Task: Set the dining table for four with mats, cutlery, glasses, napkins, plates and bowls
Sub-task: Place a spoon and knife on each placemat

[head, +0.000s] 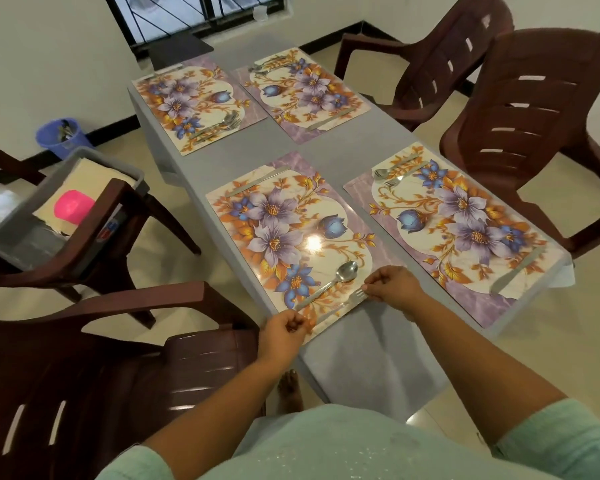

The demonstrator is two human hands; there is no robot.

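Far left, a grey tub [4,233] is sitting on a brown chair [94,244], holding a cream sheet with something bright pink [72,208] on it; behind it a blue basket [60,136] is standing on the floor by the wall. The grey counter [347,344] is carrying four floral mats in two rows. The far left mat [187,105] is showing cutlery on its near edge, the far right mat [305,91] a knife on its near edge and pieces at its far corner. The near left mat [284,233] is lying in front of the person, a knife [257,183] resting along its far edge and a spoon [329,282] lying diagonally near its near edge. The left hand [284,332] is sitting at the mat's near corner, its grip narrow, fingers curled and pinching the handle end of a fork [343,304]. The right hand [392,285] is pinching the same fork at the tine end, just beside the spoon's bowl. The near right mat [465,230] is carrying a spoon and fork at its far corner and a knife [516,271] along its near edge. Two more brown chairs [520,133] are standing to the right of the counter.
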